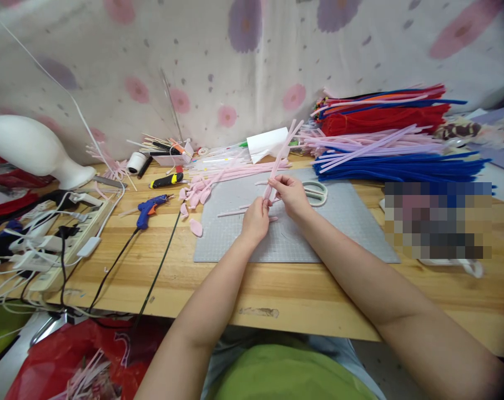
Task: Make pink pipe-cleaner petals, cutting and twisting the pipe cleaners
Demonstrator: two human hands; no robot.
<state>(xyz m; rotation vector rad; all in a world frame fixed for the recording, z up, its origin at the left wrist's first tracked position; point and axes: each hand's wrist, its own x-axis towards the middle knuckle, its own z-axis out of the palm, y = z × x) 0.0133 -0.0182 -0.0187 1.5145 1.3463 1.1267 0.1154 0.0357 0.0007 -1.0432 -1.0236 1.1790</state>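
Note:
Over the grey cutting mat [293,253], both my hands are closed on light pink pipe cleaners [282,153], whose long ends stick up and away from me. My left hand [257,221] pinches their lower part. Just above it, the fingers of my right hand [292,195] grip the same strands. A pair of scissors [318,194] with pale green handles lies on the mat behind my right hand, its blades hidden. Short pink pieces lie on the mat under my hands. Left of them sit several pink petal-like shapes [197,190].
Left stand a blue glue gun [146,212], a yellow-black cutter [166,180], a power strip [77,239] with tangled cables and a white foam head [31,147]. Bundles of blue [402,165], pink and red [385,119] pipe cleaners lie back right. A red bag [48,355] is below the table edge.

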